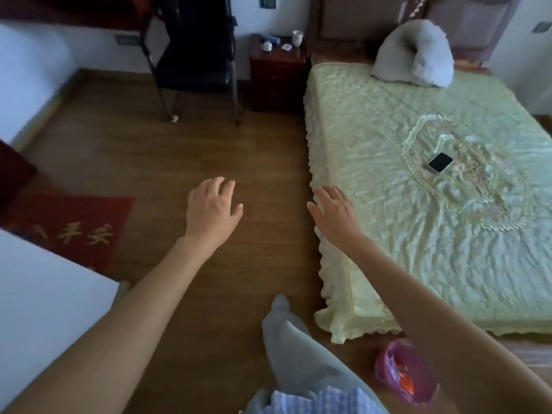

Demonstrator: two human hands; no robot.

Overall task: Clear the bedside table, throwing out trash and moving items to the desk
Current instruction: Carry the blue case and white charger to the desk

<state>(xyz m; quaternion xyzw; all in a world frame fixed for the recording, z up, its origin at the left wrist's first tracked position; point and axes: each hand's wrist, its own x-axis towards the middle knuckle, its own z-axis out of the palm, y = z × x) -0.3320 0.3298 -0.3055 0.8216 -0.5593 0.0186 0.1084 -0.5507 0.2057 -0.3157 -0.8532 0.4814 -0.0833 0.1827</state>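
Note:
The dark red bedside table (276, 76) stands far ahead against the wall, left of the bed. On its top sit a white cup (297, 38), a small white teapot (266, 45), a dark blue box (272, 38) and a small crumpled white scrap (286, 47). My left hand (212, 209) reaches forward over the wooden floor, fingers loosely spread, holding nothing. My right hand (336, 210) hovers at the bed's left edge, fingers straight, also empty. A pink-lined trash bin (403, 372) with orange scraps inside sits on the floor near my right arm.
A bed with a pale green cover (418, 204) fills the right side, with a phone (440, 162) and a grey pillow (415, 55) on it. A black folding chair (197, 55) stands left of the bedside table. A red mat (68, 231) and a white surface (44, 309) lie at left.

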